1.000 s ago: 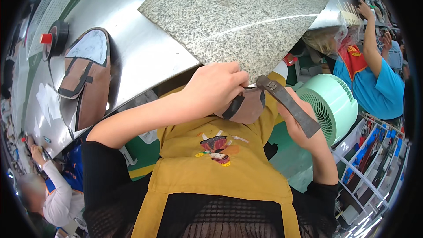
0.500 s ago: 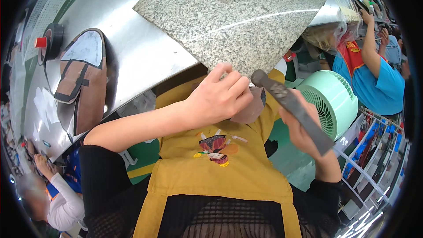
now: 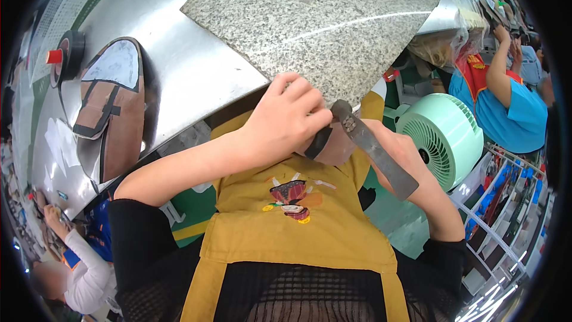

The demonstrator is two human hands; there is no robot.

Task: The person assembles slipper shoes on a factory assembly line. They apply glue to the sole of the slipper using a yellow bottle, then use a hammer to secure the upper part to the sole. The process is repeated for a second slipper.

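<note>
Shiny metal table at the top holds a grey stone slab (image 3: 322,24), and below its corner the left hand (image 3: 286,122) has slid lower, pinching a brown leather piece (image 3: 335,148) beside the flat metal tool (image 3: 375,156) gripped by the right hand (image 3: 405,155)

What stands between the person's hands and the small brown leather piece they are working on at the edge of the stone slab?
Nothing visible does. The left hand already grips the brown leather piece directly, below the near edge of the granite slab. The right hand holds a flat metal tool, whose tip meets the piece beside the left fingers.
</note>
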